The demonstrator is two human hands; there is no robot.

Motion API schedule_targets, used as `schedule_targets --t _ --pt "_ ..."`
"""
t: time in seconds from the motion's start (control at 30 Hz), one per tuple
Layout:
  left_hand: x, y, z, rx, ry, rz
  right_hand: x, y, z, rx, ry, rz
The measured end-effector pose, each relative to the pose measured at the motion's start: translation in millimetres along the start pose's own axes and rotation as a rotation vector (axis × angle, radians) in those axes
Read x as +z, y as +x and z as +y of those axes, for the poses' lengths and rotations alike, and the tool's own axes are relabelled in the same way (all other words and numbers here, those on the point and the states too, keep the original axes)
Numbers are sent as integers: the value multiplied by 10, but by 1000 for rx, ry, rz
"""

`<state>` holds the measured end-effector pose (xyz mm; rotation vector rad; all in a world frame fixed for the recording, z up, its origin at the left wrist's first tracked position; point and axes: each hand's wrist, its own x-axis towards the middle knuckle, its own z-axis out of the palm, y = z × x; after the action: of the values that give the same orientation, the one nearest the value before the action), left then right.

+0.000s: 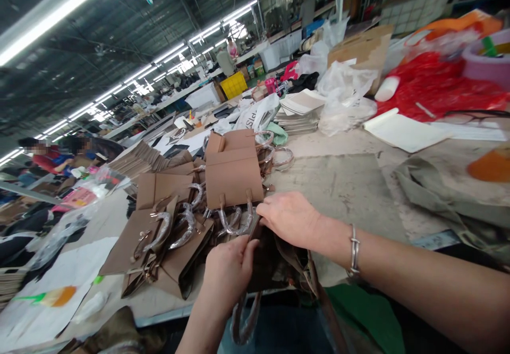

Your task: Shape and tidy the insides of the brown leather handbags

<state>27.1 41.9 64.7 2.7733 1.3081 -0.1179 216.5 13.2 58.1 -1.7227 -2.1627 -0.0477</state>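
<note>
My left hand (226, 270) grips the upper edge of a dark brown paper bag (266, 263) at the table's near edge. My right hand (290, 217), a metal bracelet on its wrist, lies curled over the same bag's top, fingers pressed onto it. One plastic-wrapped handle of this bag (244, 322) hangs down below the table edge. Just beyond my hands lies a spread of flat brown paper bags (233, 176) with plastic-wrapped handles (187, 226).
A worn grey mat (342, 184) covers the table to the right. Stacks of flat sheets (298, 115), clear plastic bags (342, 93), red netting (434, 85) and cardboard (364, 45) lie further back. Other people sit at the far left (51, 157). Grey cloth (446, 194) lies at right.
</note>
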Motion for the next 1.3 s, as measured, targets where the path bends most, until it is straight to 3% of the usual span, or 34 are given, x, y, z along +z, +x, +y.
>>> schedule_targets --t 0.1,0.4,0.67,0.83,1.0,1.13,1.3 --pt "49 55 7 -19 87 18 -52 -38 60 -14 -12 23" --pt "121 -1 16 -31 67 54 -86 -31 170 -10 -31 52" --pt "-31 41 94 -17 57 -73 -103 37 135 3 -45 10" --pt "-161 201 118 16 18 -79 -90 50 119 -3 -45 -11" --pt "-107 445 162 20 148 -18 -121 38 133 -8 -17 6" --pt "-51 503 168 4 210 -3 -219 -139 181 95 61 88" --pt "-26 491 188 -14 211 -1 -208 -625 118 297 229 197"
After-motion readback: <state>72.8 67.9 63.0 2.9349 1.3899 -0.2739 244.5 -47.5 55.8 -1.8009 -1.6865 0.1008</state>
